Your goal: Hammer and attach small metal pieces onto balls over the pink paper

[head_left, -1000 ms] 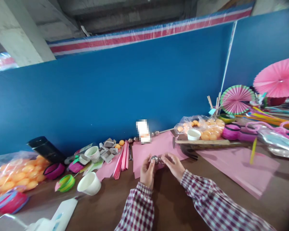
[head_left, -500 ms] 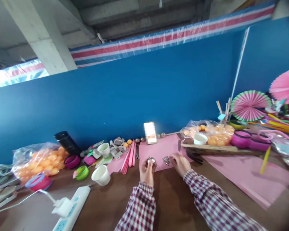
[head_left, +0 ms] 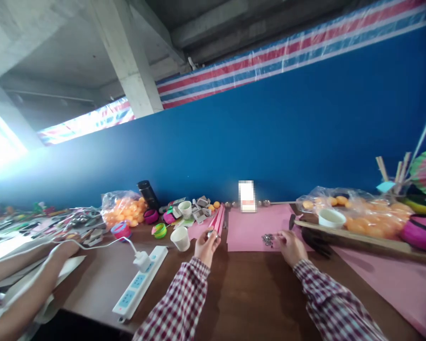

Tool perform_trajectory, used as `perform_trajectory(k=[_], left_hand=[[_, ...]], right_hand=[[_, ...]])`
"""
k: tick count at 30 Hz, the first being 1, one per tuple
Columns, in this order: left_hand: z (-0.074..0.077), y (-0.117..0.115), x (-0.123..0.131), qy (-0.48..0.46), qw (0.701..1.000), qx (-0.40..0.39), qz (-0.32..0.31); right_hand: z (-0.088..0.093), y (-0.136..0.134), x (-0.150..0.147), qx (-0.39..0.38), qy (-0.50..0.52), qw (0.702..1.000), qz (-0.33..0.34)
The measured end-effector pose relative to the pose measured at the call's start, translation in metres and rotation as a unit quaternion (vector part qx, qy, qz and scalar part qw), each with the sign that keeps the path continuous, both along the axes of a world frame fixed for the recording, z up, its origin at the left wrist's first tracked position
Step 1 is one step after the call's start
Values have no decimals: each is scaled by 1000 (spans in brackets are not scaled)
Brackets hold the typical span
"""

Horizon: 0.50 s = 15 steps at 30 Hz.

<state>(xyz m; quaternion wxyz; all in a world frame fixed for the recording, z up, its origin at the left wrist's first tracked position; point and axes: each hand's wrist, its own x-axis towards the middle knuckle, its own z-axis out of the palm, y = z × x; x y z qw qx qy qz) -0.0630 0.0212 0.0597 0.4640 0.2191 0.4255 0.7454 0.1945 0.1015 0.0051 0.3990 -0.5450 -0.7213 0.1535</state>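
My left hand is closed around a shiny silver ball, held over the brown table just left of the pink sheet; the fingers partly cover the ball. My right hand is at the sheet's right side with its fingertips pinched together. Right beside those fingertips lies a small pile of tiny silvery metal pieces. Whether the right fingers hold one of these pieces is too small to see. Similar silver balls rest along the sheet's back edge.
A hammer and a wooden strip lie right of the sheet, before a bag of orange balls. White cups and a power strip stand left. Another person's arms reach in at far left.
The camera view has turned left, bringing another person's arms into sight. My left hand with the silver ball has moved left off the pink sheet. My right hand stays beside the metal pieces.
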Motion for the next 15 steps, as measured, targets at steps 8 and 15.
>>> perform_trajectory(k=[8, 15], left_hand=[[24, 35, -27, -54, 996, -44, 53], [25, 57, -18, -47, 988, -129, 69]], right_hand=[[-1, 1, 1, 2, 24, 1000, -2], [0, 1, 1, -4, 32, 999, 1]])
